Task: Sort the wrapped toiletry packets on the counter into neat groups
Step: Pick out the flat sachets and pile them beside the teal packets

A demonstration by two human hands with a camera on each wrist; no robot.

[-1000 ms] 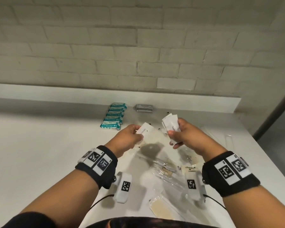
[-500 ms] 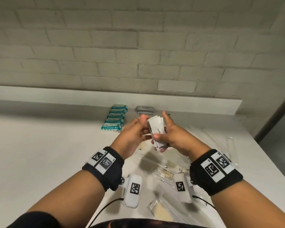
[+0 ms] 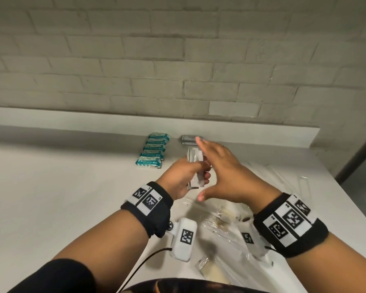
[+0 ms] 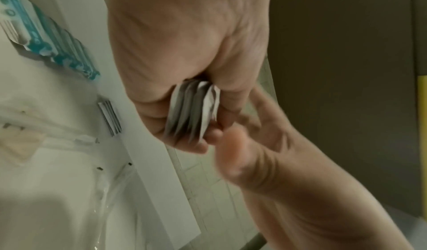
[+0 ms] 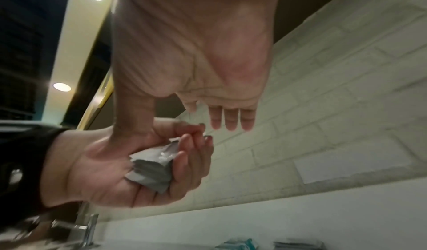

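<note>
My left hand (image 3: pixel 195 176) grips a stack of small white packets (image 3: pixel 195 166) on edge above the counter (image 3: pixel 61 197); the left wrist view shows the white packets (image 4: pixel 194 111) fanned between thumb and fingers. My right hand (image 3: pixel 211 163) is flat with straight fingers, just right of the stack and holding nothing; its fingers (image 5: pixel 231 120) point at the wall. A neat row of teal packets (image 3: pixel 153 150) lies near the back ledge, with a small grey packet stack (image 3: pixel 188 138) to its right.
Clear plastic-wrapped items (image 3: pixel 220 220) lie scattered on the counter below my hands and toward the right edge. A beige flat packet (image 3: pixel 209 269) lies near the front. A chrome tap (image 5: pixel 89 230) stands at the left. The brick wall (image 3: pixel 178 70) rises behind the ledge.
The white packets passed from my right hand into my left, which now holds the whole stack. My right hand let go and flattened, and both hands moved toward the back ledge.
</note>
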